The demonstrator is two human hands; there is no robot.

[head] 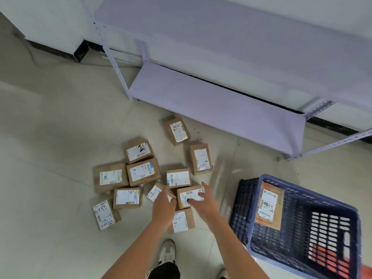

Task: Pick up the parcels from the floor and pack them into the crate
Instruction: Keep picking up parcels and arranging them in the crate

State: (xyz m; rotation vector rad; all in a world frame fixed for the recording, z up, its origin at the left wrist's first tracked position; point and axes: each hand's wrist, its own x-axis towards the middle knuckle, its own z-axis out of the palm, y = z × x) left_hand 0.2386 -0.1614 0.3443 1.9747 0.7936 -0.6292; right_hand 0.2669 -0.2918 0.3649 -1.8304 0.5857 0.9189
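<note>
- Both arms reach down over a loose cluster of small brown cardboard parcels lying flat on the tiled floor (60, 137), labels up
- The right hand (203, 200) hovers over one parcel (189, 196) near the middle of the cluster; its fingers (205, 187) are spread wide and hold nothing, though the thumb tip looks to be touching the label
- The left hand (164, 202) sits just beside it over a tilted small parcel (156, 192), fingers loosely extended and not closed on anything
- Another parcel (181, 220) lies partly under the left wrist, close to the person's shoe (167, 251)
- The blue crate (302, 218) stands to the right, near the parcels, with one parcel in the crate (268, 206) leaning against its inner wall
- About eleven parcels appear to remain on the floor, so the job seems to be at an early stage
- Risk: the target touches or overlaps its neighbours, so a wide grab may drag a second box or lift it only by an edge and drop it
- Risk: the tilted parcel may slide when nudged
- Risk: the near parcel is easy to step on
- Risk: tossing boxes onto the leaning one could waste crate space
</note>
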